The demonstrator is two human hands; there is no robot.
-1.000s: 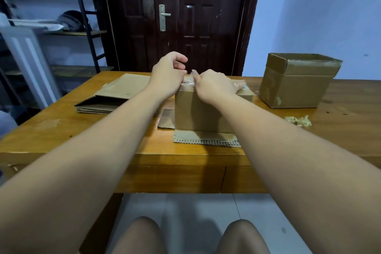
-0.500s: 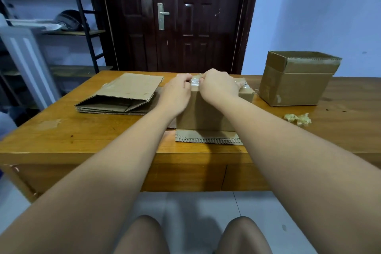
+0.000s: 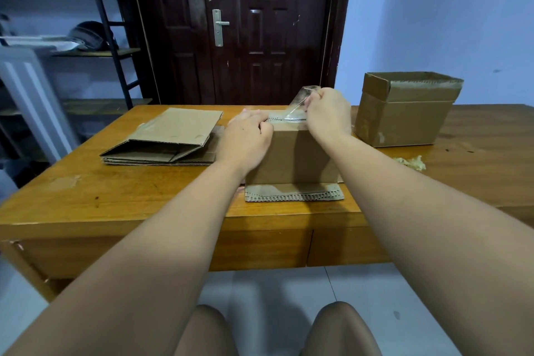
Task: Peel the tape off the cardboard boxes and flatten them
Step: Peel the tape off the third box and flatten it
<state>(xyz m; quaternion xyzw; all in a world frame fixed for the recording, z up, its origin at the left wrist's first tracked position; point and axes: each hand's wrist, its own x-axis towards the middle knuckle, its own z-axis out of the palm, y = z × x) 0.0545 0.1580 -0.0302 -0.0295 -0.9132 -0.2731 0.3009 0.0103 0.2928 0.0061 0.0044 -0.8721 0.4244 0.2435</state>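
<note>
Box (image 3: pixel 291 156): stands mid-surface (image 3: pixel 115 191) at your 12 o'clock, its near bottom flap lying flat on the wood.
Tape (image 3: pixel 300 101): clear strip, partly lifted off the box top, rising toward 1 o'clock.
Right hand (image 3: pixel 329 115): your fingers are curled, pinching the raised tape end.
Left hand (image 3: pixel 245 139): your fingers are curled over the box's top left edge, resting on it.
Flattened boxes (image 3: pixel 173 136): stacked at 9 o'clock of the box.
Open box (image 3: pixel 404 115): at 2 o'clock.

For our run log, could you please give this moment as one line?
right hand: pinches tape | left hand: grips box | tape: partly lifted
</note>
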